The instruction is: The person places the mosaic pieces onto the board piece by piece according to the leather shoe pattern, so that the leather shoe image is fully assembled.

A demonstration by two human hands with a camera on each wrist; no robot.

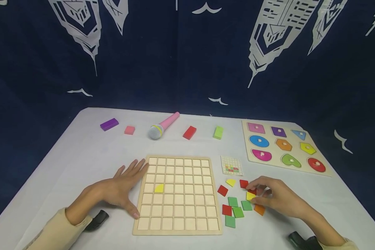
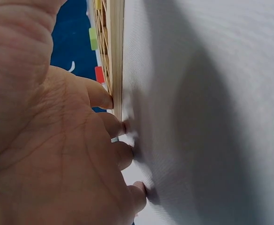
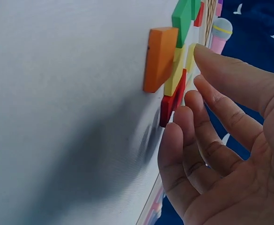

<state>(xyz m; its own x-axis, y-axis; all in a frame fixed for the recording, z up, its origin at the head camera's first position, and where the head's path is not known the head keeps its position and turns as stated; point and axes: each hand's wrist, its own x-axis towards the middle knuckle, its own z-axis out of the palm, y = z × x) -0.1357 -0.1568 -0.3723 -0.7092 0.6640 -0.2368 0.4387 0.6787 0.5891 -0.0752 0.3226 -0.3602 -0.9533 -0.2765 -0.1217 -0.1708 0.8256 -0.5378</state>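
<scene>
My left hand is spread at the left edge of a wooden grid board, its thumb and fingertips at the frame. One yellow tile lies in a cell of the board. Over the loose tiles to the right hovers my right hand, fingers bent and thumb apart from them. Between thumb and fingertips, a yellow tile shows on the table. Close by lie an orange tile, a green tile and a red tile, the red one partly hidden by the fingers in the head view.
Several more red and green tiles and a yellow rounded piece lie beside the board. A small pattern card sits above them. Behind are a shape puzzle, a pink toy microphone and several blocks.
</scene>
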